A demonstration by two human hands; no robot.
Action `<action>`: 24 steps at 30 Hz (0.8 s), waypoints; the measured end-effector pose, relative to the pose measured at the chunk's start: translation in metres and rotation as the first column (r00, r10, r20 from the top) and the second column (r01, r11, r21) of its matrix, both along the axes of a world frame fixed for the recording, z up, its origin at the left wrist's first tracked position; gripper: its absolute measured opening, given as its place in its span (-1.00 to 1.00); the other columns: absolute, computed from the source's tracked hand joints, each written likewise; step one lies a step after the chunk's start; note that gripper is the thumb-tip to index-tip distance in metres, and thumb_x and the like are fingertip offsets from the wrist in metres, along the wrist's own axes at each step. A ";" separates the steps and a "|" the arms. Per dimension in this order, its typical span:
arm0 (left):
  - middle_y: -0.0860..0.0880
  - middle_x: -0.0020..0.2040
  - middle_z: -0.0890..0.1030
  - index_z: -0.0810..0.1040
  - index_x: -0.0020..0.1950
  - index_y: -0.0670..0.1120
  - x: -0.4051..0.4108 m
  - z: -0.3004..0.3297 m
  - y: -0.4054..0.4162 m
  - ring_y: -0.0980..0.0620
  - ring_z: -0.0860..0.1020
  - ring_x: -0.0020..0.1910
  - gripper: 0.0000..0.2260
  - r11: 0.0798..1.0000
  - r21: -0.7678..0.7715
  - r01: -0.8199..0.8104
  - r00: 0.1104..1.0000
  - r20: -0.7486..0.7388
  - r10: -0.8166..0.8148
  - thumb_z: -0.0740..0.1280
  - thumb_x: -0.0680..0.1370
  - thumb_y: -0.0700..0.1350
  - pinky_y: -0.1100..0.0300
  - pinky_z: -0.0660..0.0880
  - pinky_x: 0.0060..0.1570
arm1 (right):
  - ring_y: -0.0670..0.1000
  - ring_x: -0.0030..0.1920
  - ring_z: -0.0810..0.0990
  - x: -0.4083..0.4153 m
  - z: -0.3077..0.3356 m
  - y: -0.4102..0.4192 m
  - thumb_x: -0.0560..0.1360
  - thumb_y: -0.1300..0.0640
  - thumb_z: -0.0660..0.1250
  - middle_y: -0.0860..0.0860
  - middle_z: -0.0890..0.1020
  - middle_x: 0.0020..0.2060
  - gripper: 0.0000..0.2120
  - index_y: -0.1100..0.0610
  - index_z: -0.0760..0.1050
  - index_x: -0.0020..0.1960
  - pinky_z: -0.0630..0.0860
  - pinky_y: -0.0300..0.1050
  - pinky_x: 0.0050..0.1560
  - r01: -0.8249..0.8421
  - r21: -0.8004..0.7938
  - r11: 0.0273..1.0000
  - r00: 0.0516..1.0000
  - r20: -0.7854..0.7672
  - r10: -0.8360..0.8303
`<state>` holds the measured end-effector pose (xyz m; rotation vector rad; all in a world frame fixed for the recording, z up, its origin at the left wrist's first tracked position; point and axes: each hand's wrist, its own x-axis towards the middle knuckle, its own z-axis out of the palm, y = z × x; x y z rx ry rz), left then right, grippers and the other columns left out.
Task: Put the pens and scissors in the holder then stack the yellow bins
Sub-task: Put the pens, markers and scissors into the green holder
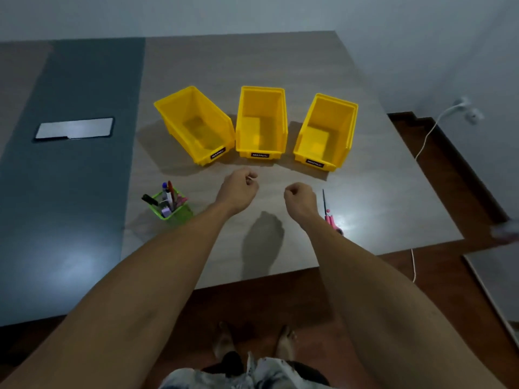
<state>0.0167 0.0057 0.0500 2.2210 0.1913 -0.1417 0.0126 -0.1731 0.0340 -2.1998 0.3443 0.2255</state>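
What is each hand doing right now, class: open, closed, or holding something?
Left hand: curled closed, holding nothing visible, above the table.
Right hand: curled closed, empty, beside the scissors but not touching them.

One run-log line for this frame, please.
pens in green holder | scissors on table | three yellow bins unstacked | left hand, right hand curled, empty

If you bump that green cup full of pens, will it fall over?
Probably, yes. The small green mesh pen holder looks narrow, and the pens and markers stick up well above its rim, so it seems top-heavy. One black marker leans out over the side, which could pull it that way. It likely feels light and would slide on the smooth grey tabletop.
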 end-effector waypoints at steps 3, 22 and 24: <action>-0.07 0.14 0.66 0.60 0.27 -0.08 -0.003 -0.018 -0.033 -0.06 0.60 0.10 -0.71 0.999 0.013 0.030 0.998 -0.063 -0.029 0.32 0.57 -0.09 0.05 0.56 0.15 | 0.15 0.15 0.62 -0.003 -0.012 -0.035 0.56 0.25 0.27 0.14 0.68 0.11 -0.76 0.22 0.64 0.15 0.46 -0.12 0.04 0.013 -0.056 0.998 1.000 -0.022 -0.015; -0.11 0.15 0.62 0.56 0.32 -0.11 -0.048 -0.053 -0.033 -0.12 0.61 0.07 -0.69 0.993 0.058 -0.106 0.978 -0.173 0.115 0.32 0.58 -0.11 0.05 0.56 0.08 | 0.20 0.00 0.65 -0.030 -0.061 -0.086 0.55 0.09 0.40 0.16 0.65 0.01 -0.79 0.20 0.53 0.10 0.54 0.00 -0.04 -0.028 -0.415 0.909 0.974 -0.218 -0.070; -0.12 0.24 0.59 0.55 0.34 -0.10 -0.057 -0.046 -0.021 -0.13 0.58 0.18 -0.67 0.985 0.135 -0.106 0.988 -0.101 0.120 0.33 0.57 -0.09 0.02 0.52 0.20 | 0.14 -0.12 0.64 -0.035 -0.053 -0.069 0.53 0.06 0.43 0.11 0.64 -0.08 -0.81 0.18 0.53 0.02 0.56 -0.05 -0.13 -0.048 -0.324 0.945 0.970 -0.243 -0.034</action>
